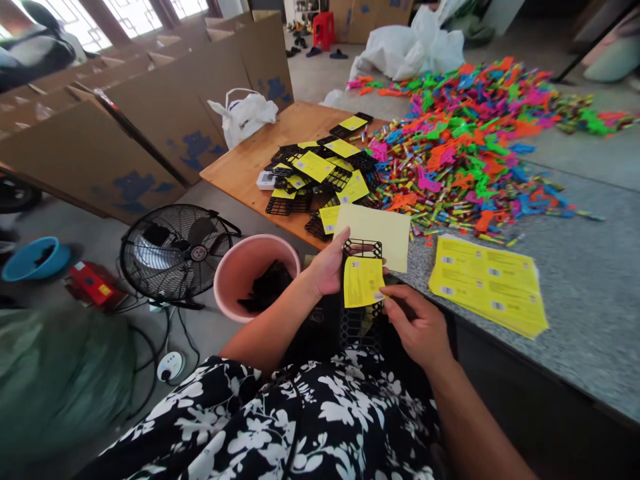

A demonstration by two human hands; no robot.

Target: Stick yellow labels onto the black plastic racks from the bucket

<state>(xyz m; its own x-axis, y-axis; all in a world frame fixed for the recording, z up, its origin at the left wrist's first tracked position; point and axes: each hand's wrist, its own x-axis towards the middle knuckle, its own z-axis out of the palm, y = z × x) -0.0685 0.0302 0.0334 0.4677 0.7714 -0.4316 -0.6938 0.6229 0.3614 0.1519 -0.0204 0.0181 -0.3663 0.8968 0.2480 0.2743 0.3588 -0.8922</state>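
Yellow label over black grid, near.
Left hand: thumb and fingers wrapped around grid. Right hand: thumb and forefinger pinching label's near right corner. Yellow sheets at right.

A packing workshop with signs of a home occupies a room with latticed windows at the upper left of the frame. Large cardboard boxes stand side by side below them. Bright plastic pieces lie heaped at the upper right, near a stack of yellow printed sheets. Black plastic grids with yellow labels cover part of a wooden table at centre. A floor fan stands at centre left; slippers and a red stool near the top edge lend the household note.
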